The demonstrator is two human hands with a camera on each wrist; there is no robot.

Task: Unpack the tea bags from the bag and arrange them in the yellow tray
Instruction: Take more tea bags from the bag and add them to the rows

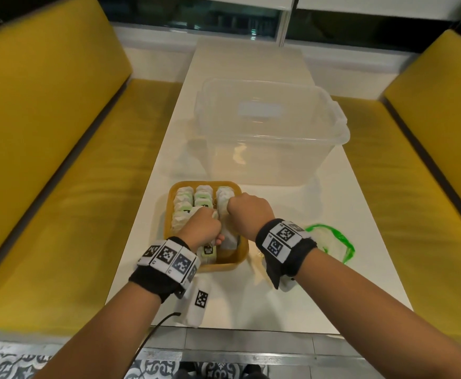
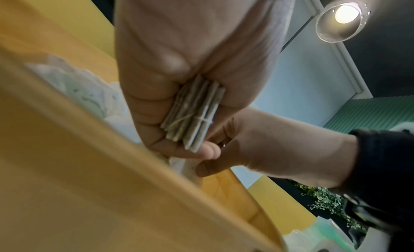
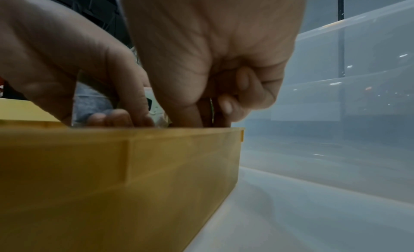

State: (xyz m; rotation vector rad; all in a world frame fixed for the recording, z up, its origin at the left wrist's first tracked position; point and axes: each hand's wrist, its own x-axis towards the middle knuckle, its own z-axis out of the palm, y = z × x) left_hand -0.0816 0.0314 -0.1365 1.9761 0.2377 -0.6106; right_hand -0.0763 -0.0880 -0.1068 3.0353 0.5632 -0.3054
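The yellow tray (image 1: 175,191) looks nearly full; left hand (image 1: 202,227) grips stacked tea bags (image 2: 192,112), right hand (image 1: 247,212) curls onto the right row, its hold unclear.

Café booth: yellow benches (image 1: 46,149), white table (image 1: 251,64)

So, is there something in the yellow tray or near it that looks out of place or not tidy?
Nothing is spilled or damaged. The yellow tray holds tea bags in neat rows, and only its near right corner is bare. The left hand grips a bundle of tea bags. The emptied bag lies crumpled right of the tray.
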